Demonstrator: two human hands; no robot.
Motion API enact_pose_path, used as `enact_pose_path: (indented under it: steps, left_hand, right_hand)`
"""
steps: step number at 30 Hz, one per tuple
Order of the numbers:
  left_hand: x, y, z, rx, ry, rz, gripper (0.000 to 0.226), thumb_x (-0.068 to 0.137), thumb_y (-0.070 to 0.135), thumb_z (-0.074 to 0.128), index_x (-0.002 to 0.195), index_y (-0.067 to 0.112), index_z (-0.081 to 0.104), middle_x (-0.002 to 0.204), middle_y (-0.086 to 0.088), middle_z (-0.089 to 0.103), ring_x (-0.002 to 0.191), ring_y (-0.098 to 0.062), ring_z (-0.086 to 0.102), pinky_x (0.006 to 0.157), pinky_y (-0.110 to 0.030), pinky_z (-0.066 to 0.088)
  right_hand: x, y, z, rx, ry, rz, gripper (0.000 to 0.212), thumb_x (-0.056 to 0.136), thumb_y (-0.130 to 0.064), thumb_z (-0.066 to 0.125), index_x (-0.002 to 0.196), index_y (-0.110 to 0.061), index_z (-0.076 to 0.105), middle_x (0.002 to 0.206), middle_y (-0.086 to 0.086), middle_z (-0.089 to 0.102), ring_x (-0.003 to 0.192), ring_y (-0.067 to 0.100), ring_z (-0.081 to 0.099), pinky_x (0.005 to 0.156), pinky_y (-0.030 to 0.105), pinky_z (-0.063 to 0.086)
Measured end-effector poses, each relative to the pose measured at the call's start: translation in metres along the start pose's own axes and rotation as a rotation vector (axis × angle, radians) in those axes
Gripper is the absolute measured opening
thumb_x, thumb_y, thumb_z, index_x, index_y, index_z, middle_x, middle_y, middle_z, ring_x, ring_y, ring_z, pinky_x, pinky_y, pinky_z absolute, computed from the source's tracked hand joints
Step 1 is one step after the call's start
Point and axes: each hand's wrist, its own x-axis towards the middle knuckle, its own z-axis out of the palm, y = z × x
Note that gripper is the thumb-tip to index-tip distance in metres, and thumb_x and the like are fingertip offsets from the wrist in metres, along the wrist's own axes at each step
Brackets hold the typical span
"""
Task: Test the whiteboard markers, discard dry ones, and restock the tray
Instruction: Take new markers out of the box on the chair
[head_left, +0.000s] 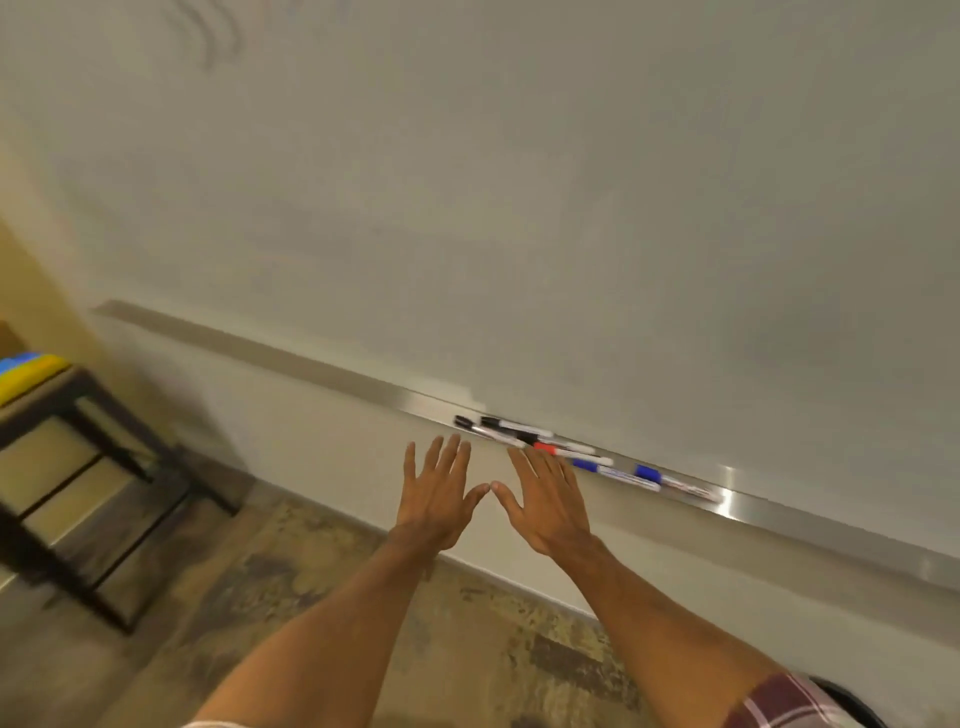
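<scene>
The markers (558, 453) lie lengthwise in the tray (311, 358), long axes along it, with the caps (two black, one red, two blue) pointing toward its left end. The tray runs under the whiteboard (519, 208). Just below it, the left hand (436, 501) and right hand (548, 506) are spread flat, holding nothing, thumb tips nearly meeting. A table (78, 410) stands far left.

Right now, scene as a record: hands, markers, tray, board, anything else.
left hand: open, fingers spread, empty
right hand: open, empty, fingertips by the tray edge
long silver metal tray: below the white whiteboard, holds the markers
black-capped markers: left of cluster, blurred
red-capped marker: middle
blue-capped markers: right
black-framed table: far left, on floor
</scene>
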Motion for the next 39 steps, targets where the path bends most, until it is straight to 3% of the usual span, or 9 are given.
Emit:
enact_pose_path:
  steps: [5,10,14,17,23,27,31,35,39]
  left_hand:
    - [-0.018,-0.094,0.002,0.013,0.006,-0.194,0.091,0.082,0.068,-0.016,0.155,0.019,0.007,0.163,-0.002,0.002,0.15,-0.026,0.001,0.111,-0.052,-0.017]
    - [-0.031,-0.171,-0.004,0.01,-0.001,-0.394,0.088,0.083,0.069,-0.013,0.155,0.021,0.007,0.163,-0.001,0.004,0.15,-0.025,0.001,0.111,-0.052,-0.016]
    - [-0.033,-0.229,-0.012,-0.032,-0.002,-0.536,0.08,0.089,0.067,0.001,0.155,0.022,0.007,0.163,-0.001,0.004,0.15,-0.024,-0.001,0.114,-0.052,-0.015]
    - [-0.032,-0.271,-0.013,-0.054,0.005,-0.615,0.084,0.087,0.068,-0.005,0.155,0.021,0.008,0.163,0.0,0.005,0.15,-0.023,-0.001,0.116,-0.053,-0.012]
    - [-0.026,-0.358,-0.01,-0.052,0.012,-0.755,0.131,0.049,0.072,-0.048,0.155,0.021,0.008,0.163,0.001,0.005,0.15,-0.022,0.0,0.117,-0.054,-0.01]
    - [-0.03,-0.4,-0.013,-0.066,0.033,-0.834,0.127,0.053,0.075,-0.044,0.155,0.021,0.009,0.163,0.001,0.004,0.15,-0.022,-0.001,0.118,-0.054,-0.008]
    - [-0.036,-0.446,-0.011,-0.056,0.033,-0.875,0.119,0.059,0.074,-0.039,0.155,0.021,0.008,0.163,0.001,0.004,0.15,-0.021,-0.001,0.118,-0.055,-0.005]
    - [-0.044,-0.501,-0.007,-0.051,0.041,-0.912,0.083,0.088,0.07,-0.003,0.155,0.021,0.011,0.163,0.0,0.007,0.15,-0.021,0.001,0.118,-0.054,-0.005]
    - [-0.054,-0.56,-0.004,-0.038,0.058,-0.919,0.092,0.079,0.069,-0.012,0.154,0.021,0.013,0.162,0.0,0.009,0.149,-0.022,0.003,0.118,-0.055,-0.004]
  right_hand:
    - [0.048,-0.086,0.013,0.009,-0.065,-0.204,0.073,0.09,-0.065,0.012,0.15,-0.024,0.015,0.157,0.001,0.018,0.145,0.019,0.014,0.118,0.039,0.006]
    - [0.096,-0.16,0.031,0.018,-0.086,-0.397,0.111,0.064,-0.078,-0.026,0.15,-0.023,0.016,0.157,0.002,0.019,0.144,0.02,0.015,0.118,0.04,0.004]
    - [0.139,-0.224,0.041,0.04,-0.091,-0.512,0.115,0.06,-0.078,-0.029,0.15,-0.024,0.017,0.156,0.001,0.022,0.144,0.019,0.017,0.118,0.04,0.006]
    - [0.171,-0.27,0.048,0.053,-0.106,-0.602,0.11,0.065,-0.079,-0.024,0.149,-0.024,0.019,0.155,0.002,0.024,0.143,0.02,0.019,0.118,0.041,0.008]
    - [0.23,-0.354,0.066,0.032,-0.124,-0.773,0.089,0.081,-0.075,-0.002,0.148,-0.021,0.023,0.153,0.005,0.029,0.141,0.023,0.024,0.116,0.042,0.01]
    - [0.256,-0.399,0.08,0.043,-0.119,-0.851,0.1,0.073,-0.076,-0.015,0.148,-0.022,0.023,0.152,0.004,0.03,0.14,0.021,0.026,0.117,0.042,0.012]
    - [0.282,-0.447,0.093,0.024,-0.145,-0.894,0.075,0.089,-0.069,0.014,0.149,-0.024,0.02,0.154,0.003,0.026,0.142,0.02,0.022,0.118,0.043,0.011]
    - [0.302,-0.5,0.104,0.035,-0.134,-0.942,0.07,0.093,-0.063,0.023,0.149,-0.022,0.02,0.153,0.004,0.027,0.141,0.021,0.023,0.117,0.042,0.01]
    - [0.318,-0.56,0.117,0.05,-0.109,-0.981,0.069,0.093,-0.061,0.025,0.149,-0.021,0.021,0.152,0.004,0.029,0.141,0.021,0.024,0.116,0.042,0.012]
